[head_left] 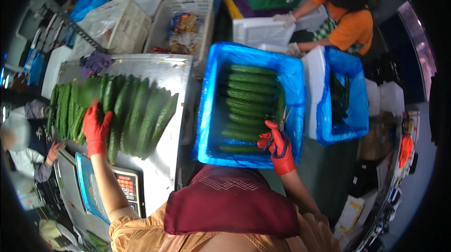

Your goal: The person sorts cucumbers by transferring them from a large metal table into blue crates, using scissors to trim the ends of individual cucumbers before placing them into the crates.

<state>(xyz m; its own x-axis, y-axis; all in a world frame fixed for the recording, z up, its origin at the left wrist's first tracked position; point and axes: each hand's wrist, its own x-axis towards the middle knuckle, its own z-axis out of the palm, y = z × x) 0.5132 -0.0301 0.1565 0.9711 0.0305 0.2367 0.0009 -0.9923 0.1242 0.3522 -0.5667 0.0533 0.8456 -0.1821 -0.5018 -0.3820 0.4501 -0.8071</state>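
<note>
My left hand point(96, 130), in a red glove, rests among the cucumbers point(135, 118) laid side by side on a metal table point(181, 76). Its thumb stands apart from the fingers; whether it grips a cucumber is hidden. My right hand point(280, 148), also red-gloved, holds scissors point(284, 118) by their dark handles, blades pointing away from me. It is over the near right part of a box lined with blue plastic film point(296, 83). Inside that box, cucumbers point(252, 95) lie crosswise in a row, with another lengthwise along the right side.
A digital scale point(127, 185) sits near my left forearm. Another blue-lined box point(356, 125) with cucumbers stands at right. Beyond are plastic crates point(208, 9) and a person in orange point(352, 26) touching a white foam box point(262, 30). More people are at far left.
</note>
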